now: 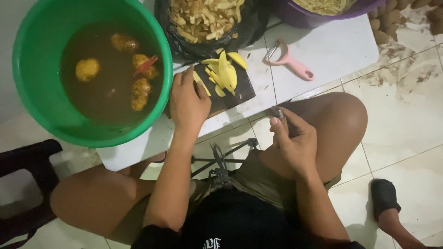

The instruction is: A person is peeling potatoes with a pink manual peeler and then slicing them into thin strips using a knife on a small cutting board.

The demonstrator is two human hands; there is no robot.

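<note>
White tiled floor carries a low white worktop (323,50). On it, a green bucket (32,69) holds brown water and potatoes (87,69); a black bag (249,27) holds peelings. Cut slices (225,73) lie on a dark board (230,94) near the worktop's front edge, beside a pink peeler (290,62). Left hand (187,103) rests open on the board; right hand (293,143), over the knee, is closed around a knife handle (280,114).

The green bucket (27,60) runs off the top edge, as do the black bag of peelings (251,23) and the purple basin (300,18). The right hand (293,143) hides most of a metal-tipped tool (278,112); its blade cannot be seen.
</note>
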